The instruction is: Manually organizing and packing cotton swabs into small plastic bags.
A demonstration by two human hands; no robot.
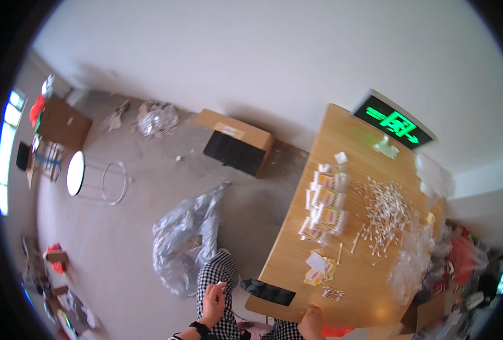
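two hands show at six o'clock: the left hand (213, 301) pinches a small white packet (222, 283) over the checkered lap (220, 272); the right hand (311, 323) curls, fingers closed, on the wooden table (342, 141) edge.

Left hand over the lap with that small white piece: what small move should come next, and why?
Probably bring the left hand and its small white piece up onto the wooden table. The packets and loose sticks lie there, and the right hand rests on its near edge.

One head-worn fisheye looks steeply down, tilted, over the wooden table (353, 170) from afar.
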